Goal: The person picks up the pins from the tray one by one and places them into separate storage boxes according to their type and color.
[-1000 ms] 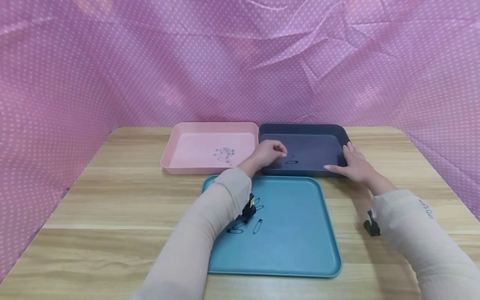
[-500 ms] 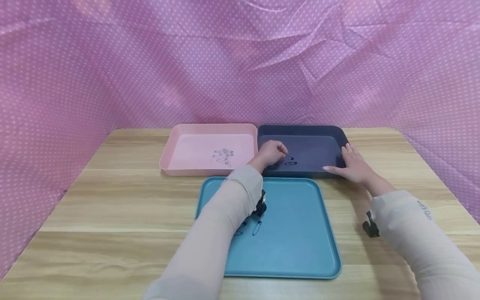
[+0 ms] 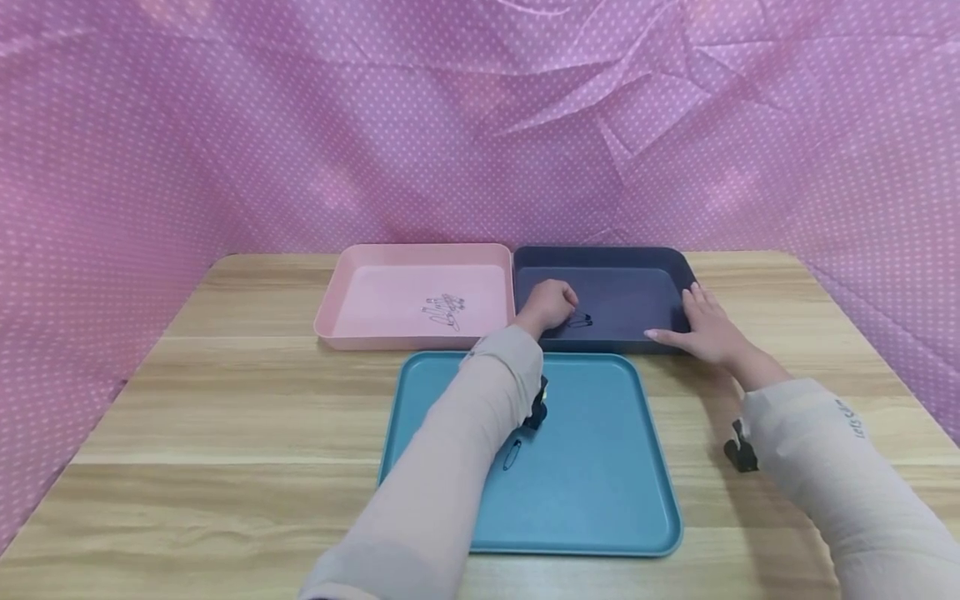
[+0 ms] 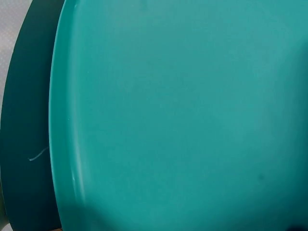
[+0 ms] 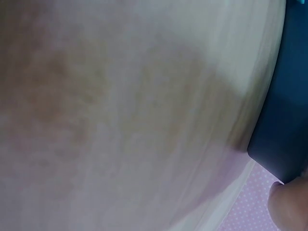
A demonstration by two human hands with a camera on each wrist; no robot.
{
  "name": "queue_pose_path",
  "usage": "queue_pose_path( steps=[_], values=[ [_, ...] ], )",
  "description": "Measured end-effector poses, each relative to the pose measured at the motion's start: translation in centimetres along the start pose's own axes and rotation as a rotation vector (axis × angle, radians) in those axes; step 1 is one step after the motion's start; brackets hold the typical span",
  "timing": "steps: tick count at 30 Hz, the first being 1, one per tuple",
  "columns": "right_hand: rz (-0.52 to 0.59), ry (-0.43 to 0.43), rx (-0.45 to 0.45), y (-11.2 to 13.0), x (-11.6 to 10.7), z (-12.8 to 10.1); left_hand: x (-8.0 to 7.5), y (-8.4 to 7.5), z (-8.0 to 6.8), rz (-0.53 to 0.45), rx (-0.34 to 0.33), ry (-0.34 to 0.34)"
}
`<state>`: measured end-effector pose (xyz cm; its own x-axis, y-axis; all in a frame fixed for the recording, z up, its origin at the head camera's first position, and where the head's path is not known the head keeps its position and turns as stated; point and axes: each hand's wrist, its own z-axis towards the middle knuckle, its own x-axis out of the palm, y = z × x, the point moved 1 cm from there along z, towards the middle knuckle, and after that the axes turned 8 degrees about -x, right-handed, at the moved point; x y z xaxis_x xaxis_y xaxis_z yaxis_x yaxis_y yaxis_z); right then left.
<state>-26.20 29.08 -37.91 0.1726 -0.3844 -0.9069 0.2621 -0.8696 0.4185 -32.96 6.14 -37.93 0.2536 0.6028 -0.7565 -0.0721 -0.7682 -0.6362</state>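
In the head view my left hand (image 3: 549, 305) reaches over the near left part of the dark blue tray (image 3: 645, 342), fingers curled and tips together. They pinch the end of a black safety pin (image 3: 583, 316); another safety pin lies against it, and the two are hard to tell apart. With fingers spread, my right hand (image 3: 708, 333) rests at that tray's right wall, its thumb along the front rim. A single black safety pin (image 3: 512, 455) shows on the teal tray (image 3: 592, 467) below my left sleeve, which hides part of that tray.
A pink tray (image 3: 375, 341) stands against the dark one's left side, holding several silver safety pins (image 3: 444, 310). All three trays are on a wooden table (image 3: 225, 417). Polka-dot cloth (image 3: 450, 125) hangs behind and at both sides.
My left forearm has swung rightward, now covering pins on the teal tray that showed before. The pinched pin has come down onto the other pin. My right hand stays put.
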Motion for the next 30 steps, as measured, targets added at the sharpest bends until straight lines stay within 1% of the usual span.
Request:
queue_pose_path(
  steps=[2,4,5,7,9,11,13,15,17,22,26,30],
  values=[
    [0.001,0.003,0.001,-0.1,0.0,0.1,1.3,1.0,2.2,0.01,0.035,-0.039],
    [-0.005,0.006,-0.005,-0.1,-0.1,0.2,1.8,1.4,3.3,0.034,0.023,-0.028],
    [-0.007,0.008,-0.007,-0.1,-0.1,0.2,1.8,1.4,3.3,0.041,0.022,-0.03],
    [-0.012,0.009,-0.015,0.0,-0.1,0.2,2.1,1.6,3.8,0.037,0.028,-0.015],
    [-0.016,0.011,-0.022,0.0,-0.1,0.3,0.8,0.2,1.4,0.047,-0.024,0.013],
    [-0.014,0.014,-0.028,0.0,-0.1,0.3,0.1,-0.3,0.0,0.031,-0.026,0.005],
    [-0.012,0.018,-0.035,-0.1,-0.1,0.4,-0.4,-0.7,-1.0,0.03,-0.026,0.0],
    [-0.009,0.02,-0.038,-0.2,-0.1,0.5,-0.8,-0.8,-1.4,0.017,-0.016,0.013],
    [-0.005,0.024,-0.04,-0.3,-0.1,0.6,-1.2,-1.0,-1.7,0.014,0.007,0.019],
    [0.002,0.028,-0.034,-0.7,-0.4,0.7,-1.7,-1.6,-1.9,-0.02,0.053,0.034],
    [-0.005,0.03,-0.036,-0.9,-0.8,0.9,-2.4,-2.0,-2.5,-0.074,0.054,0.044],
    [-0.013,0.038,-0.042,-0.9,-1.1,1.1,-3.0,-1.7,-3.3,-0.109,0.043,0.056]
  ],
)
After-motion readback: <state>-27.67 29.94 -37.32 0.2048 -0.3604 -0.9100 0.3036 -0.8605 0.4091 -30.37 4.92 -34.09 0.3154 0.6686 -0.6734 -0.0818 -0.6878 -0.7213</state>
